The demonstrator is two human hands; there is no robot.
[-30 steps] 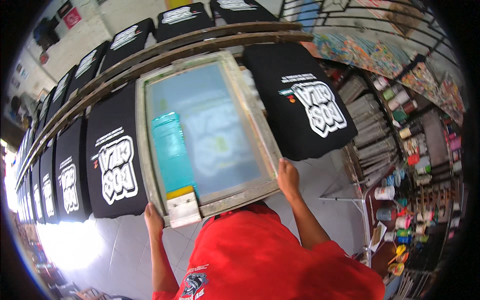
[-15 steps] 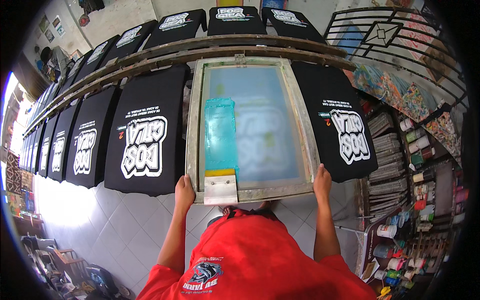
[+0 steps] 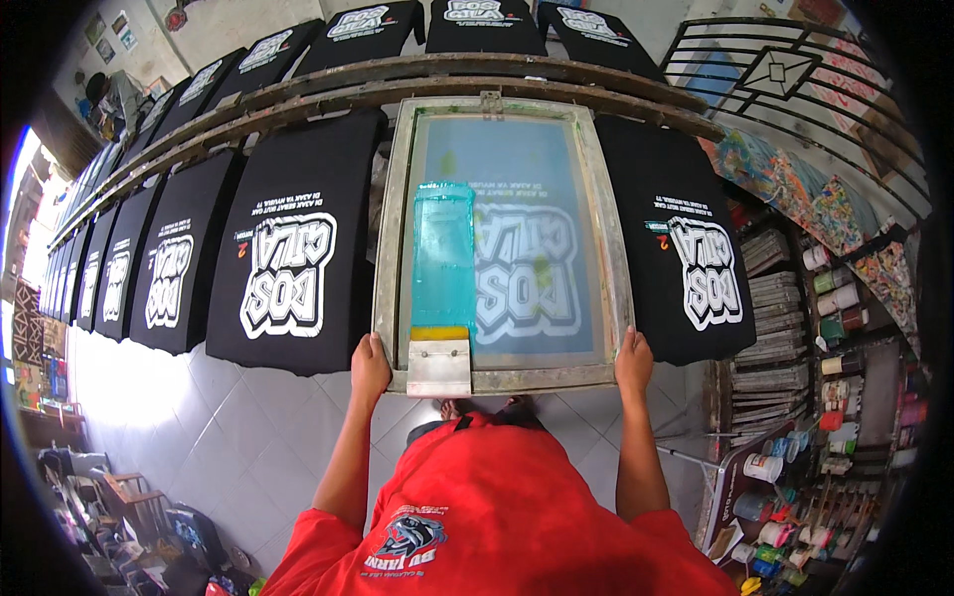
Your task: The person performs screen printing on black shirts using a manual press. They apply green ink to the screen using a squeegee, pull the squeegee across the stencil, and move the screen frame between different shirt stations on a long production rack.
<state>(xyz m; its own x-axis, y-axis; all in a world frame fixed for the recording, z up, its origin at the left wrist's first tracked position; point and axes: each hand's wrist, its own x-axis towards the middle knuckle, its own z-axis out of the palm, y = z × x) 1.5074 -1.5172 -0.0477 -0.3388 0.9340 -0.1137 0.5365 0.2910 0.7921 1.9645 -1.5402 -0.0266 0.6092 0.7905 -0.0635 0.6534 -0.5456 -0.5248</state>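
Note:
A wooden screen-printing frame [image 3: 394,248] lies in front of me. My left hand [image 3: 371,368] is closed on its near left corner, and my right hand [image 3: 634,360] grips the near right corner. Through the bluish mesh [image 3: 497,149] a white print on a black shirt shows fairly sharply. Along the left of the mesh runs a glossy turquoise strip [image 3: 443,258]. At that strip's near end a squeegee [image 3: 439,368] with a pale metal holder and yellow blade rests over the frame's near bar. A small metal clamp [image 3: 491,103] sits at the far edge.
Black printed shirts flank the frame, one to the left [image 3: 288,248] and one to the right [image 3: 686,228], with several more beyond. Long rails [image 3: 348,94] cross behind. At right are stacked frames [image 3: 775,298], ink pots [image 3: 765,467] and a metal grille [image 3: 780,70].
The frame has come down closer to the shirt, and the print under the mesh has turned from blurred to sharp. Both hands keep their grip, and the view has shifted slightly.

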